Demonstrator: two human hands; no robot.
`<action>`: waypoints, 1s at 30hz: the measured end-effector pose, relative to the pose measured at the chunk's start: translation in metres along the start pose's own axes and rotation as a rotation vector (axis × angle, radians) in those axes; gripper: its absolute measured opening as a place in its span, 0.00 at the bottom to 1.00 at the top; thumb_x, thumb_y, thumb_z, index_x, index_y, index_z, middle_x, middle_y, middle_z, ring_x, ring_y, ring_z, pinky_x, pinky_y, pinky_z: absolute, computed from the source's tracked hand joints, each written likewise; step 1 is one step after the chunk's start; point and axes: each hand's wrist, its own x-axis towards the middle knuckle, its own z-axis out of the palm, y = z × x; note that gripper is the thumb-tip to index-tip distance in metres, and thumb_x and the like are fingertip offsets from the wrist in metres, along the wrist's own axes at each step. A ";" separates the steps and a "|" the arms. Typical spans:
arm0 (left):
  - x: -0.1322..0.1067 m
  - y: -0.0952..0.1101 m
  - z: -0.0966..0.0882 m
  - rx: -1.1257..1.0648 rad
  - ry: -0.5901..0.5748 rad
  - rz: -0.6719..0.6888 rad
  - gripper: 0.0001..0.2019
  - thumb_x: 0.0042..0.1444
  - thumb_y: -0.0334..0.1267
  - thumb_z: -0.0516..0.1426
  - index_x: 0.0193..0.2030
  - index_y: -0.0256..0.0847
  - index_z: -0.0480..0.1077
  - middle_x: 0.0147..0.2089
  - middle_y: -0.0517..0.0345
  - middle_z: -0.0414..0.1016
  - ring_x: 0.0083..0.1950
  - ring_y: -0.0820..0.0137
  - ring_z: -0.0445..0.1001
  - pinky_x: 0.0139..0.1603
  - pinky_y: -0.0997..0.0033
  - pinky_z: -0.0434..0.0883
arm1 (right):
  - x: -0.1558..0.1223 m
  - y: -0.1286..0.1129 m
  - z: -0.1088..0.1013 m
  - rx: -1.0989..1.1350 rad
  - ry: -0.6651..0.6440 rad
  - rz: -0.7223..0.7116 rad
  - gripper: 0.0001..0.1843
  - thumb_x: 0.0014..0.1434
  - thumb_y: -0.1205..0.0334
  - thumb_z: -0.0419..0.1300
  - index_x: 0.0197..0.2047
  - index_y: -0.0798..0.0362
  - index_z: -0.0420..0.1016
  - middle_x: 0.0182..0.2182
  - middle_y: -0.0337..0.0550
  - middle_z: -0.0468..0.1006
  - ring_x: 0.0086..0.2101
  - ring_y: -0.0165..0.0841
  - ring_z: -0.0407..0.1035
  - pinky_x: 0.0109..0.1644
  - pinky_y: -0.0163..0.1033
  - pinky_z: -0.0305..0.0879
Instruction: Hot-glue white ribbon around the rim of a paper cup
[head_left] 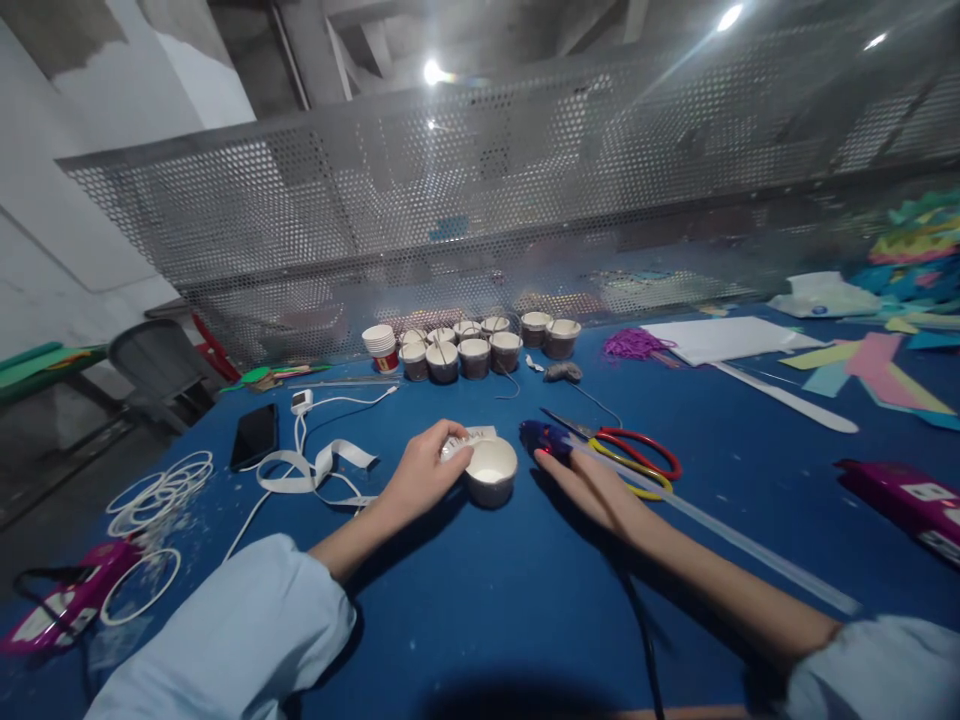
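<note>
Thumb of the left hand (421, 468) meets the left edge of a small, round white cup with a dark lower band (491, 487) near centre; the fingers curl loosely, apparently steadying it. Right hand (592, 485) closes around a dark-blue plastic glue gun (551, 440) right of the cup, presumably for close control. A long translucent glue stick (720, 529) extends near-right. Similar cups (442, 362) stand far, likely grouped for clearance. Right fingertips are hidden; lettering on the white strip (481, 434) is partly covered.

The cup (491, 492) sits left of the glue gun (538, 438), before clustered cups (474, 360).
</note>
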 end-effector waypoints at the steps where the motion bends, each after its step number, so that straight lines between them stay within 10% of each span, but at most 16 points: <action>1: -0.001 0.000 0.001 0.006 0.007 0.012 0.08 0.55 0.38 0.53 0.38 0.39 0.70 0.32 0.60 0.73 0.30 0.72 0.66 0.35 0.73 0.63 | 0.001 0.002 0.002 -0.029 0.001 0.003 0.18 0.59 0.46 0.49 0.35 0.50 0.72 0.29 0.45 0.76 0.33 0.42 0.70 0.37 0.43 0.65; 12: -0.005 -0.003 0.012 0.020 0.087 0.039 0.07 0.55 0.34 0.52 0.39 0.40 0.69 0.35 0.57 0.75 0.34 0.69 0.70 0.40 0.70 0.66 | -0.019 0.009 -0.042 -0.080 -0.130 -0.061 0.29 0.53 0.49 0.54 0.55 0.54 0.68 0.52 0.53 0.74 0.49 0.48 0.70 0.52 0.47 0.66; 20: -0.007 -0.002 0.017 -0.025 0.119 0.040 0.06 0.55 0.33 0.51 0.38 0.40 0.68 0.37 0.56 0.76 0.36 0.70 0.71 0.41 0.70 0.66 | 0.009 -0.015 -0.100 0.066 -0.072 -0.005 0.18 0.52 0.56 0.53 0.44 0.51 0.73 0.44 0.50 0.79 0.43 0.44 0.73 0.49 0.48 0.69; 30: -0.006 0.001 0.020 -0.035 0.131 -0.015 0.06 0.54 0.31 0.51 0.36 0.40 0.68 0.36 0.58 0.76 0.36 0.70 0.72 0.38 0.73 0.65 | 0.091 -0.084 -0.044 -0.295 -0.708 -0.455 0.19 0.55 0.55 0.57 0.45 0.57 0.77 0.41 0.47 0.79 0.38 0.35 0.71 0.37 0.34 0.63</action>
